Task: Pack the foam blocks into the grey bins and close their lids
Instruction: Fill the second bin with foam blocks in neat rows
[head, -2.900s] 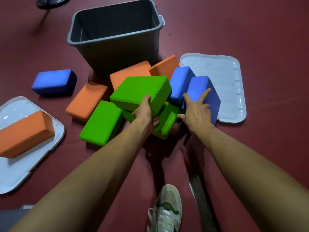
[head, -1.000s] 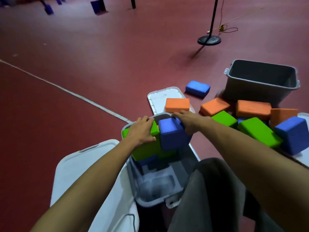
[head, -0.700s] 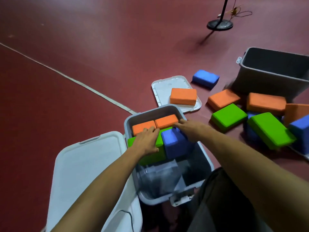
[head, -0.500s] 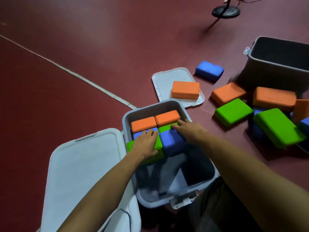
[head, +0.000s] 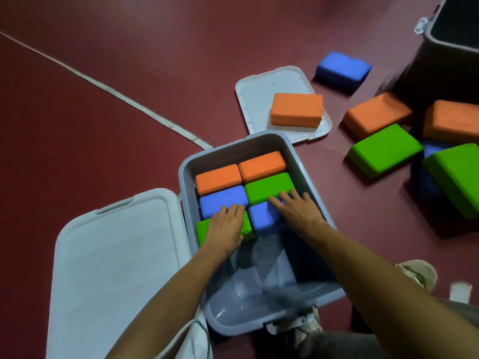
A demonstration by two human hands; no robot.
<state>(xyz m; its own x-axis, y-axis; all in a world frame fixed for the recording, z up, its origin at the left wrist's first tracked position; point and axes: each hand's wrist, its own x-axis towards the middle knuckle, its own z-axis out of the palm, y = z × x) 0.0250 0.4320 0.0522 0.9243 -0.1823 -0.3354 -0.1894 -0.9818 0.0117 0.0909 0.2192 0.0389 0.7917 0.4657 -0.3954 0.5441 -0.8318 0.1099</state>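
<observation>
A grey bin point(head: 312, 195) stands open in front of me, its far half filled with upright foam blocks in orange, blue and green. My left hand point(head: 226, 229) presses flat on a green block point(head: 248, 230) in the nearest row. My right hand point(head: 298, 211) rests with straight fingers on the blue block point(head: 261, 218) beside it, fingertips touching a green block point(head: 267, 186) behind. The bin's near half shows bare bottom. Its white lid point(head: 116, 268) lies on the floor to the left.
A second lid point(head: 259, 99) lies beyond the bin with an orange block point(head: 296, 110) on it. Loose blue point(head: 342, 68), orange point(head: 375, 115) and green point(head: 385, 150) blocks lie at the right near a second grey bin point(head: 445, 42). My shoe point(head: 417, 273) is at lower right.
I carried a green and a blue block from the pile to this bin and lowered them in. Both hands now lie flat on top, and the blocks sit level with the others.
</observation>
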